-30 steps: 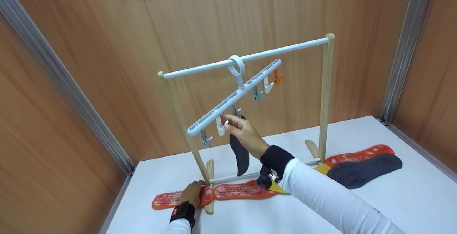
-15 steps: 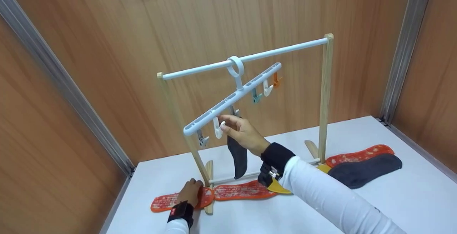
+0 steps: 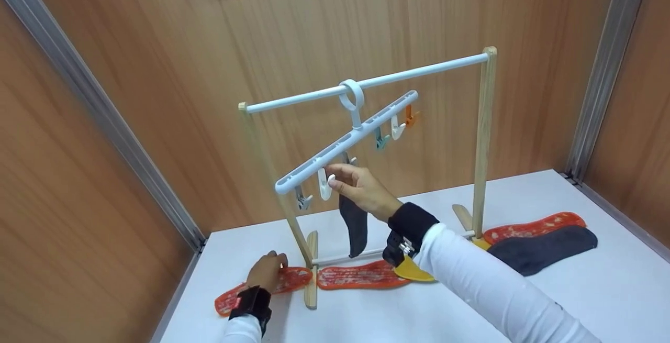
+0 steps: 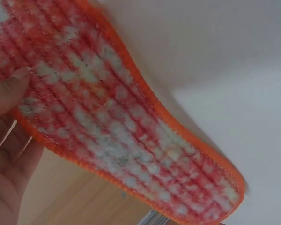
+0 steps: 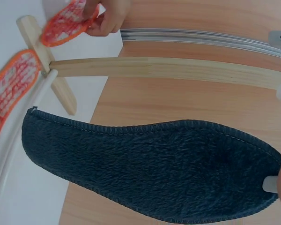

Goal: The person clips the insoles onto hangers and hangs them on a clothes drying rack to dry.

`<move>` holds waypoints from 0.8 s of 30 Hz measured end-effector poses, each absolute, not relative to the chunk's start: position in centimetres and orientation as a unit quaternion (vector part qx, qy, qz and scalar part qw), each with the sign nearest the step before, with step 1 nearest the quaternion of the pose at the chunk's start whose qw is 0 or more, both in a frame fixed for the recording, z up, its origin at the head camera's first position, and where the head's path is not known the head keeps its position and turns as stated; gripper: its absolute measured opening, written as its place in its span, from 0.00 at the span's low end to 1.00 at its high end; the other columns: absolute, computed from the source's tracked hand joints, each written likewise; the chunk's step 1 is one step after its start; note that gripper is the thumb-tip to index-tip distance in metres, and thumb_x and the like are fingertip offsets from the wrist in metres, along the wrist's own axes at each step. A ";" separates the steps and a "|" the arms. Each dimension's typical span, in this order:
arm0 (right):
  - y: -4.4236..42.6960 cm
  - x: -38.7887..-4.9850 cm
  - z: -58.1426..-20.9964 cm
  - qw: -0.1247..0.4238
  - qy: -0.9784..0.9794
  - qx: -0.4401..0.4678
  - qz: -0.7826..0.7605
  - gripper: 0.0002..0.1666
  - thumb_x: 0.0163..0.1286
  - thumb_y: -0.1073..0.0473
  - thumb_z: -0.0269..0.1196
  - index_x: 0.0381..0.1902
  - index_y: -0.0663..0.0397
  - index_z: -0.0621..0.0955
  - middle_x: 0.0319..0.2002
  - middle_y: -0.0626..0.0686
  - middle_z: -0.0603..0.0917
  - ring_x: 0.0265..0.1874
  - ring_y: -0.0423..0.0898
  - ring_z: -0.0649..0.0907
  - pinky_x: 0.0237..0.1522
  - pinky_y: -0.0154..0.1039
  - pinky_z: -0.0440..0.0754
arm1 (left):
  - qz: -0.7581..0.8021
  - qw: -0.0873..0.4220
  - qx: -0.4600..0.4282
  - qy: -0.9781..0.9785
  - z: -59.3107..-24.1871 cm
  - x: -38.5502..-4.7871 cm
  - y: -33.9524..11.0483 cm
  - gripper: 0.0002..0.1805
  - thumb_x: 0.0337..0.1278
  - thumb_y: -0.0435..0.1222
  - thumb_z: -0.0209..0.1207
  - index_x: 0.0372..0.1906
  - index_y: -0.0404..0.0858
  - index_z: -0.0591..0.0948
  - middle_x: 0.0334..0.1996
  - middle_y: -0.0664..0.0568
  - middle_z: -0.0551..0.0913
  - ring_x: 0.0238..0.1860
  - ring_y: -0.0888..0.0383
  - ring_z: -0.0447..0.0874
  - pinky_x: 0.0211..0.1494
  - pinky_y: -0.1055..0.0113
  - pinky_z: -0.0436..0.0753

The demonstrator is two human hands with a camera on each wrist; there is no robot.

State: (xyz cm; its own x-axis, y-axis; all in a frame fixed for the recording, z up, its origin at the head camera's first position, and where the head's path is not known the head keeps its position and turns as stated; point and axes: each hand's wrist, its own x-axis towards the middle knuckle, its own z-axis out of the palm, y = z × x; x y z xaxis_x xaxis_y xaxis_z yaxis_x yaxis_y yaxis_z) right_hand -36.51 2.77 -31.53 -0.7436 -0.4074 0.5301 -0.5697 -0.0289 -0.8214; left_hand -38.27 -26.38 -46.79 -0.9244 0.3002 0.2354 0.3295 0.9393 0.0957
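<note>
My left hand [image 3: 267, 272] holds a red-and-white fuzzy insole [image 4: 107, 112] with orange edging, thumb on its face and fingers behind it. It is low over the table, left of the rack's left foot. My right hand [image 3: 361, 188] pinches a white clip [image 3: 324, 186] under the pale blue clip hanger [image 3: 340, 146], thumb on the clip's lever. Behind that hand a dark fuzzy insole [image 5: 154, 168] hangs from a grey clip [image 3: 345, 158]. A grey clip [image 3: 302, 199] at the near end and teal, white and orange clips [image 3: 409, 117] farther along hold nothing.
The hanger hooks over the white bar [image 3: 429, 73] of a wooden rack [image 3: 484, 149]. On the table, another red insole [image 3: 361, 276] lies partly under a yellow one [image 3: 413, 269]. Red [image 3: 534, 226] and dark insoles [image 3: 544, 249] lie at right. Wood-panel walls surround the table.
My left hand has shifted left, drawing its insole off the rack's foot and tilting it. My right hand stays at the same white clip, and the hanger sways slightly.
</note>
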 end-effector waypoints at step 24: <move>3.7 -36.4 -31.1 0.060 -0.708 0.361 0.605 0.26 0.71 0.63 0.55 0.63 0.69 0.68 0.61 0.64 0.72 0.61 0.56 0.73 0.62 0.47 0.70 | -0.176 0.155 -0.165 -0.958 -40.2 -34.3 -22.6 0.16 0.41 0.22 0.68 0.35 0.44 0.84 0.29 0.54 0.82 0.30 0.57 0.78 0.41 0.56 0.82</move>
